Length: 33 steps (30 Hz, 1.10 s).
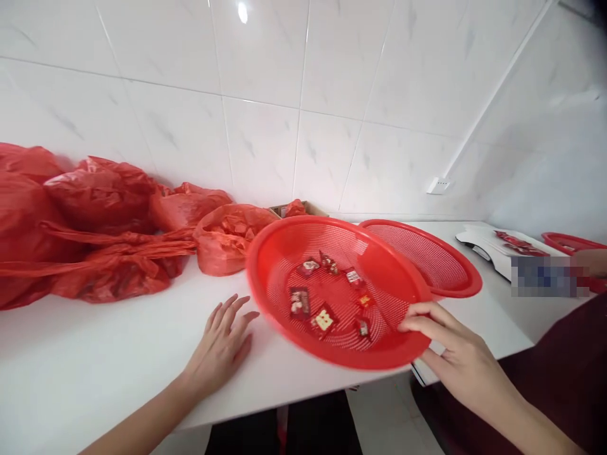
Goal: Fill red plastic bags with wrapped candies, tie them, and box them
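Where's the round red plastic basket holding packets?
The red basket is near the head view's centre, its rim in the right hand, left of another red mesh basket.

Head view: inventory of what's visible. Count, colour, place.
Front basket: 1, red, centre
Wrapped packets: 7, mostly dark red, inside it
Rear basket: 1, red, behind, rightward
Edge basket: 1, red, far right
Plastic bags: at least 5, red, left
Box: 1, brown, behind front basket
Scale-like device: 1, white, right
Table: 1, white, across
Tiled wall: white, behind
Socket: 1, white, right
Co-worker's hand: 1, right edge
Left hand: 1, bare, left of front basket
Right hand: 1, bare, gripping its right rim
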Each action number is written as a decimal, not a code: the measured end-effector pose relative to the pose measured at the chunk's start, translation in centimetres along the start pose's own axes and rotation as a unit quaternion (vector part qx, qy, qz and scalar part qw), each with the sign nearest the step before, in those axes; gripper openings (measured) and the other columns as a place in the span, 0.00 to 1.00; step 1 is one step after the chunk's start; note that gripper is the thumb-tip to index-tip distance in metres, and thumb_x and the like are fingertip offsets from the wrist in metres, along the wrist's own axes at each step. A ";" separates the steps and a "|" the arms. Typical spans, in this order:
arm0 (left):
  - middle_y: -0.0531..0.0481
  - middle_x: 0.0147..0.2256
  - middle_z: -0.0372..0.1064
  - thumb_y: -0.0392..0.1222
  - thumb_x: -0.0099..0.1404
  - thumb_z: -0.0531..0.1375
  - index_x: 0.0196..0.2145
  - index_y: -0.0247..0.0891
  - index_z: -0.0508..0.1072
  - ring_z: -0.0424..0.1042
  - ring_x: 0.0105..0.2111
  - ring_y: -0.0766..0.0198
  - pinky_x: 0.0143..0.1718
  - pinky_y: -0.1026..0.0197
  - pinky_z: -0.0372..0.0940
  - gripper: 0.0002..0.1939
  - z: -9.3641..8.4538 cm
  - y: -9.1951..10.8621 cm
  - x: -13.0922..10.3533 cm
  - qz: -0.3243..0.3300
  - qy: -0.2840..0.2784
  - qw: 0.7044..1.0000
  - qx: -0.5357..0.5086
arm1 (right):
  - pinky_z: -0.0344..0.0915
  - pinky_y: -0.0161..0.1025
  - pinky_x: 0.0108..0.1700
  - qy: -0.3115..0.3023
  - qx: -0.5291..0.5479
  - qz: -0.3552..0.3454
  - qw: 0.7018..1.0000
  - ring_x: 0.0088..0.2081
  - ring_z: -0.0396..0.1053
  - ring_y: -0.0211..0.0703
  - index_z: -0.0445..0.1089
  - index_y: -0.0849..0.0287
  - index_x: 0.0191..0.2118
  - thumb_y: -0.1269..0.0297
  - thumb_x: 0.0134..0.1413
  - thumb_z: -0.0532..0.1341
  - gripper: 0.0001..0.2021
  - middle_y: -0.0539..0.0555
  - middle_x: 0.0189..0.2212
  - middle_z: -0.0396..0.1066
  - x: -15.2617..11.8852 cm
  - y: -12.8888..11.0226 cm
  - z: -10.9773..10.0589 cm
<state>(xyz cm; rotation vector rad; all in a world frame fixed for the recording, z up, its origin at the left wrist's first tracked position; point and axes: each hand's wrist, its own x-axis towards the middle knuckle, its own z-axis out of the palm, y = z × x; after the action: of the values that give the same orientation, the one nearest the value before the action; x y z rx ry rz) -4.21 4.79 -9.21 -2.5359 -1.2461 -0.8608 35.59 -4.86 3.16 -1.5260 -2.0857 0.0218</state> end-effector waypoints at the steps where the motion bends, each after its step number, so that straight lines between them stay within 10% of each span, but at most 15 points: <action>1: 0.40 0.60 0.58 0.37 0.66 0.54 0.52 0.42 0.67 0.52 0.63 0.45 0.59 0.38 0.55 0.17 -0.1 0.2 0.1 -0.002 -0.015 1.000 0.004 | 0.60 0.30 0.20 0.016 -0.025 0.004 1.000 0.28 0.68 0.34 0.71 0.51 0.40 0.71 0.55 0.54 0.11 0.53 0.42 0.68 -0.1 0.9 0.1; 11: 0.39 0.61 0.56 0.38 0.66 0.53 0.53 0.41 0.67 0.50 0.64 0.45 0.60 0.39 0.52 0.17 -1.3 -1.5 2.8 -0.002 0.003 0.999 0.038 | 0.63 0.39 0.21 0.029 -0.165 0.133 0.977 0.20 0.68 0.38 0.71 0.50 0.46 0.50 0.57 0.55 0.16 0.54 0.46 0.72 0.2 5.8 2.9; 16: 0.36 0.66 0.47 0.44 0.64 0.59 0.63 0.40 0.58 0.44 0.66 0.42 0.63 0.40 0.46 0.30 -3.2 -5.4 9.3 -0.093 0.092 0.986 0.105 | 0.66 0.42 0.23 -0.002 -0.121 0.122 0.985 0.19 0.67 0.38 0.63 0.46 0.57 0.46 0.52 0.60 0.27 0.56 0.55 0.67 1.9 1.5 2.1; 20: 0.34 0.67 0.44 0.46 0.56 0.66 0.59 0.41 0.64 0.40 0.66 0.33 0.60 0.31 0.45 0.33 -2.0 -7.9 11.1 -0.177 0.040 0.977 0.115 | 0.70 0.42 0.32 0.022 0.015 0.057 0.998 0.27 0.70 0.39 0.63 0.45 0.55 0.49 0.56 0.59 0.21 0.54 0.52 0.68 5.3 -4.8 2.6; 25: 0.36 0.63 0.56 0.41 0.60 0.61 0.46 0.39 0.73 0.51 0.63 0.37 0.58 0.35 0.54 0.16 0.7 -8.6 8.6 -0.188 0.024 0.976 0.108 | 0.69 0.41 0.40 -0.035 0.169 -0.017 0.985 0.39 0.71 0.42 0.68 0.50 0.46 0.56 0.61 0.56 0.11 0.53 0.46 0.70 12.1 -10.2 8.1; 33: 0.43 0.63 0.58 0.33 0.57 0.58 0.41 0.40 0.75 0.53 0.63 0.39 0.58 0.38 0.56 0.14 0.4 -8.1 7.5 -0.147 0.029 0.983 0.110 | 0.61 0.49 0.54 0.050 0.223 -0.013 0.973 0.53 0.64 0.51 0.68 0.55 0.51 0.63 0.54 0.62 0.18 0.59 0.51 0.67 24.9 -12.7 20.4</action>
<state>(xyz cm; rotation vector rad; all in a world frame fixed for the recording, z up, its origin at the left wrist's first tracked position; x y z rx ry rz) -6.69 15.03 -5.90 -2.1752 -1.6262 -0.7939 10.51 18.76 0.39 -1.1990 -1.8606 0.3714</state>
